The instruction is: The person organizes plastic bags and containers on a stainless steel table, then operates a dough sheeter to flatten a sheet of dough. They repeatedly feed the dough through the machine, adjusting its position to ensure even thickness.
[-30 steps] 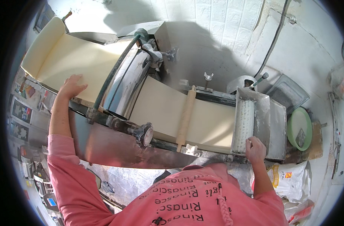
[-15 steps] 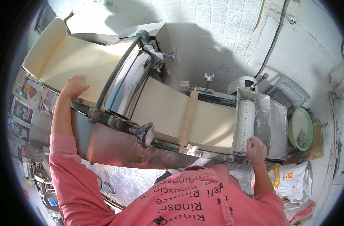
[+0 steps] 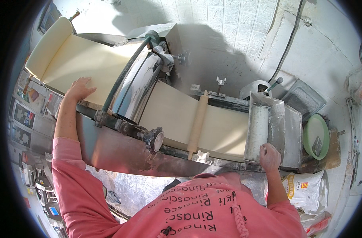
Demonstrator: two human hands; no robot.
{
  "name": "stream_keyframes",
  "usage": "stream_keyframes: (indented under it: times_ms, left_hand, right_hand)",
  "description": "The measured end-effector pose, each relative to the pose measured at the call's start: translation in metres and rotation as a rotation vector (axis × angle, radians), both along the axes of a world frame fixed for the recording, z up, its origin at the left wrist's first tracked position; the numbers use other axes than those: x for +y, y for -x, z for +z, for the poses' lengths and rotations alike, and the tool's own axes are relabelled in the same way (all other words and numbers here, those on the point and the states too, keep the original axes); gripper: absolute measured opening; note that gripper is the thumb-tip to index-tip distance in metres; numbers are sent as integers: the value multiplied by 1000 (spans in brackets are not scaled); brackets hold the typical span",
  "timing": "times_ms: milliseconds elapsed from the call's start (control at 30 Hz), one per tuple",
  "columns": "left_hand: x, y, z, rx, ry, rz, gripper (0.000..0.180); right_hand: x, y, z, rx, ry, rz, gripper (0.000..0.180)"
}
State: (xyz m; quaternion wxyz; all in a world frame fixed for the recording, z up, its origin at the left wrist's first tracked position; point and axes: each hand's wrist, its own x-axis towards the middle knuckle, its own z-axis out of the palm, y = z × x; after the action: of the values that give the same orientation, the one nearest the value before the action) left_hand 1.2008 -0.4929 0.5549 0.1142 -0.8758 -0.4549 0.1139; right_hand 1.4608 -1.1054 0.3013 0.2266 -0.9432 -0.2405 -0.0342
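Observation:
A wide, pale yellow dough sheet (image 3: pixel 94 56) runs through a dough sheeting machine, with a thick roll of dough (image 3: pixel 48 47) at its far left end. My left hand (image 3: pixel 81 89) lies over the near edge of the sheet, fingers spread, holding nothing. Right of it, the sheet passes around a shiny metal roller (image 3: pixel 134 90). Farther right, a wooden rod (image 3: pixel 197 125) lies across the dough. My right hand (image 3: pixel 270 157) is closed at the near edge of a metal flour box (image 3: pixel 274 121), by its white, floury roller (image 3: pixel 257 131). Whatever its fingers grip is hidden.
A curved green bar (image 3: pixel 127 73) arches over the metal roller. A dark adjusting knob (image 3: pixel 154 139) juts out on the near side. Right of the flour box stands a green basin (image 3: pixel 317 137). Below it sits a white plastic sack (image 3: pixel 305 191). A tiled wall (image 3: pixel 228 18) rises behind.
The wooden rod has turned in place: its speckled face has given way to a smoother one. Both hands keep nearly the same place and shape.

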Motion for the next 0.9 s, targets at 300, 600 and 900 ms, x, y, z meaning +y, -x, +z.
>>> stream_keyframes:
  times_ms: [300,600,900]
  left_hand:
    - [0,-1,0,11,7,21,69]
    - [1,-1,-1,-1,5,16,69]
    - [4,2,-2,-14,-3,-31,69]
  right_hand:
    - [0,0,0,-12,2,3,14]
    - [0,0,0,-20,-7,3,14]
    - [0,0,0,-29,-7,4,15]
